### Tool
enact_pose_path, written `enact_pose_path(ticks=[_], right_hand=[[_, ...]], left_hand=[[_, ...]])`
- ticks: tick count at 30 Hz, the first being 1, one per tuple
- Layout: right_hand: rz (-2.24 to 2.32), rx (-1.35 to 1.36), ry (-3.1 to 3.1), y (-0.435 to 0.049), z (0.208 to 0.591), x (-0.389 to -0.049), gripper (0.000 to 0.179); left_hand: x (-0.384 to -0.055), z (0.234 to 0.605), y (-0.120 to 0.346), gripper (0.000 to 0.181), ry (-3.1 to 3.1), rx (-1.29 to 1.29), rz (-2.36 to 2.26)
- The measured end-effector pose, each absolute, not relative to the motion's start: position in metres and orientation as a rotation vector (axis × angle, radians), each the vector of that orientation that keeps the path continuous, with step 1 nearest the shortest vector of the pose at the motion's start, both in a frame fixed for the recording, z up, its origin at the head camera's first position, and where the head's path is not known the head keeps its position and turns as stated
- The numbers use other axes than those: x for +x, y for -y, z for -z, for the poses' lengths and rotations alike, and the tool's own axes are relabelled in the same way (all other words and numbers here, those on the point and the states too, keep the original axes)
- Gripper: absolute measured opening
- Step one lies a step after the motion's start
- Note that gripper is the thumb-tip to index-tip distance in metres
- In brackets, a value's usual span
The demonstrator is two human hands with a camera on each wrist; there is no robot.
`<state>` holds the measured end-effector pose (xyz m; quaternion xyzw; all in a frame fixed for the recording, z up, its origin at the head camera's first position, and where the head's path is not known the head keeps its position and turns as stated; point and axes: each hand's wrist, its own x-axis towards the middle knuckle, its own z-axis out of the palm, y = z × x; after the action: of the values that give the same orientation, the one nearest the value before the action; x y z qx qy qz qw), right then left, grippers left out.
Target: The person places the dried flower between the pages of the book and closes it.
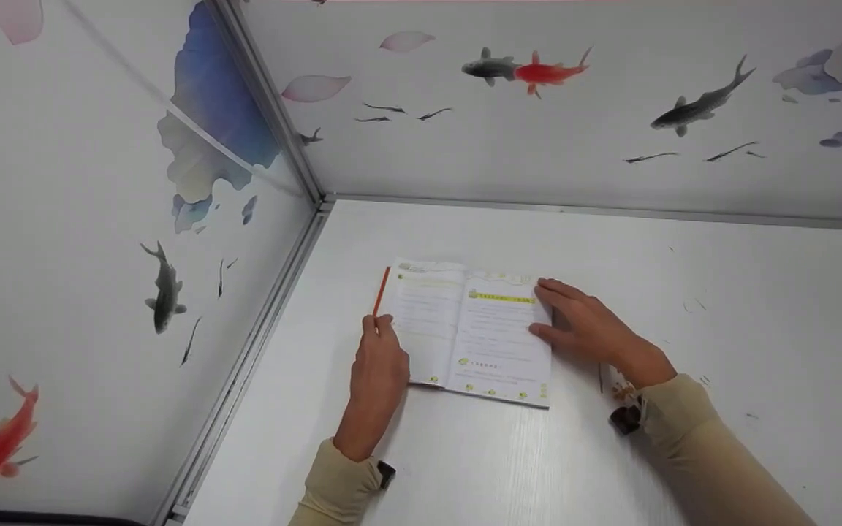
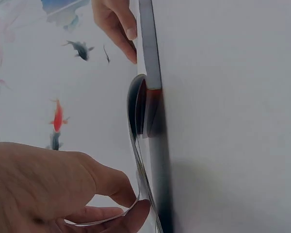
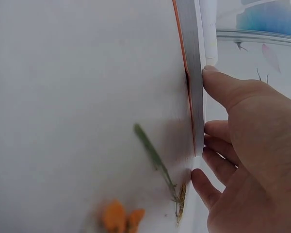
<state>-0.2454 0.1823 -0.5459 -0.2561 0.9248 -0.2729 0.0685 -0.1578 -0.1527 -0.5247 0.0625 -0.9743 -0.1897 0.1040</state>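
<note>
An open book (image 1: 500, 343) with printed text and yellow-green decorations lies on the white table. My left hand (image 1: 379, 361) is at its left edge, pinching the thin left-hand leaves. In the left wrist view, the left hand (image 2: 63, 187) has a bent leaf between thumb and fingers, and the book's page block (image 2: 150, 43) is seen edge-on. An orange-red strip of cover (image 1: 382, 291) shows past the left page. Over the right page's outer edge rests my right hand (image 1: 596, 329); in the right wrist view, its fingertips (image 3: 211, 69) touch the book's side (image 3: 191, 58).
White panels painted with fish (image 1: 699, 106) stand behind and left of the table (image 1: 406, 226), meeting at a grey metal frame (image 1: 275, 95). Near the right wrist are a green stem-like shape (image 3: 153, 150) and orange shapes (image 3: 115, 216) on the table; whether printed is unclear.
</note>
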Motion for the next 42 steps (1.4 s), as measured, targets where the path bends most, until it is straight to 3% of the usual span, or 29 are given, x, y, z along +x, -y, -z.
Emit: enact_pose_path(ticks=[10,19,27,34,39,42], right_hand=[[0.835,-0.772,-2.784,-0.181,0.546,-0.245,0.078],[0.851,-0.776,-2.781,-0.182,0.546,-0.246,0.078],[0.876,-0.77,-2.776,-0.183,0.548,-0.246,0.079],[0.851,-0.736,-2.775,-0.184,0.546,-0.247,0.079],[0.833,-0.71,-2.765,-0.183,0.546,-0.247,0.081],[0.837,-0.711,-2.763,-0.181,0.546,-0.247,0.081]], left_hand=[[-0.161,0.533,0.158,0.04,2.924,0.179,0.484],[-0.169,0.535,0.161,0.096,2.984,-0.193,0.128],[-0.178,0.534,0.154,0.077,2.976,-0.422,0.024],[-0.193,0.536,0.146,0.032,2.914,-0.529,0.366],[-0.197,0.54,0.143,0.059,2.992,-0.552,0.471],[-0.199,0.54,0.142,0.066,3.054,-0.549,0.476]])
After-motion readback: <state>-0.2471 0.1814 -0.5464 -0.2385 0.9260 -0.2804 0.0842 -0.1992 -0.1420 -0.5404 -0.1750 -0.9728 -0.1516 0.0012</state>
